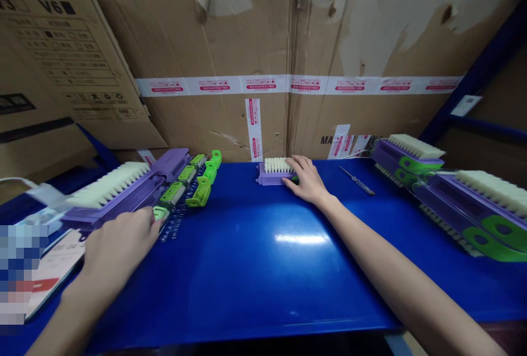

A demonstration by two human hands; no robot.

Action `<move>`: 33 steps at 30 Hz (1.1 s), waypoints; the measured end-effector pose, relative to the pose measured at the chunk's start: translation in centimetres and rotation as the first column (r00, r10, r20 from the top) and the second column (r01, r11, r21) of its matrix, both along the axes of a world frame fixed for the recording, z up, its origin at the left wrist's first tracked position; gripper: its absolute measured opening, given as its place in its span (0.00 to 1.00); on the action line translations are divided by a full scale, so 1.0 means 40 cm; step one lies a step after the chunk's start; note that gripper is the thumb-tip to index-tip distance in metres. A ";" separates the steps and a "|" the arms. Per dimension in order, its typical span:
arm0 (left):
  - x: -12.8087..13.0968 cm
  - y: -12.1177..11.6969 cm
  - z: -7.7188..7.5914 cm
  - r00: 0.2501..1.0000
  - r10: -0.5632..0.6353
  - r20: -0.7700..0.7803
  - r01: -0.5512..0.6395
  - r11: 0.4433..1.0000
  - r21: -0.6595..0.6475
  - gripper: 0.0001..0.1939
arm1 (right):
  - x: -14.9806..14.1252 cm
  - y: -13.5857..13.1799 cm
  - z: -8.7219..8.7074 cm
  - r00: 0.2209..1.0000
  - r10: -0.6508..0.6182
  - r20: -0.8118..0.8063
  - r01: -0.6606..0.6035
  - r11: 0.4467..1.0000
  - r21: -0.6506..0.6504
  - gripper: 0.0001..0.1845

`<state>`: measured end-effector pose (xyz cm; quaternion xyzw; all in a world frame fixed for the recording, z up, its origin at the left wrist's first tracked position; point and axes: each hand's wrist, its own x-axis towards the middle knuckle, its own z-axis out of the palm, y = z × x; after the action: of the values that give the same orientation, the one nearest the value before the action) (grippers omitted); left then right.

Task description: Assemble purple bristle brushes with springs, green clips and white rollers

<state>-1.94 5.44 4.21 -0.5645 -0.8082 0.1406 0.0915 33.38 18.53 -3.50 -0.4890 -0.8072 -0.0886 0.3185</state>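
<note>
My left hand (119, 243) is closed, its fingertips at the nearest green-and-silver piece (161, 212) of a row on the left; the hand hides part of the grip. Beside that row lie purple brush bodies (158, 188) with cream bristles, bright green clips (201, 191) and many small springs (176, 223). At the back middle, my right hand (307, 180) grips the right end of a purple brush (274, 179), thumb in front and fingers over the top. The brush rests on the blue table with its cream bristles upward.
A screwdriver (358, 181) lies right of my right hand. Stacked purple and green brushes (457, 196) stand at the right. Cardboard (214, 120) walls the back of the blue table (247, 273). A phone (55, 268) lies at the left, partly blurred out.
</note>
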 end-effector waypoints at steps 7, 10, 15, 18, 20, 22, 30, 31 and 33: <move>0.050 -0.035 0.071 1.000 0.005 -0.027 -0.001 0.993 0.117 0.21 | 0.000 0.001 -0.001 1.000 0.005 -0.005 -0.005 1.000 0.004 0.29; 0.104 -0.011 0.094 0.984 -0.164 -0.070 0.175 0.961 0.215 0.20 | -0.001 -0.001 0.000 1.000 -0.003 -0.007 0.003 1.000 0.006 0.29; 0.208 0.104 0.085 0.941 -0.339 -0.016 0.334 0.918 0.213 0.17 | 0.000 -0.003 0.000 1.000 -0.010 -0.009 0.010 1.000 -0.001 0.29; 0.251 0.181 0.060 0.925 -0.379 0.024 0.371 0.914 0.163 0.16 | 0.001 -0.001 -0.001 1.000 -0.012 -0.008 0.012 1.000 -0.004 0.29; 0.266 0.223 0.038 0.906 -0.424 0.000 0.417 0.890 0.183 0.17 | 0.003 0.001 -0.001 1.000 -0.019 -0.005 0.019 1.000 -0.007 0.29; 0.272 0.254 0.016 0.886 -0.464 0.009 0.456 0.873 0.175 0.17 | 0.005 0.004 -0.002 1.000 -0.026 -0.006 0.026 1.000 -0.009 0.29; 0.259 0.299 -0.027 0.887 -0.462 0.005 0.452 0.870 0.198 0.17 | 0.013 0.008 0.000 0.999 -0.034 -0.028 0.034 0.999 -0.002 0.29; 0.255 0.301 -0.027 0.888 -0.460 0.002 0.448 0.866 0.222 0.17 | 0.013 0.008 0.000 0.999 -0.037 -0.029 0.037 0.999 -0.001 0.29; 0.246 0.306 -0.029 0.890 -0.455 0.028 0.432 0.861 0.269 0.17 | 0.013 0.008 0.001 0.999 -0.040 -0.030 0.040 0.999 -0.002 0.29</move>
<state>7.89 17.68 3.04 -0.7245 -0.6710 -0.0154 0.1567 33.90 18.84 -3.47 -0.5066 -0.7924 -0.0872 0.3286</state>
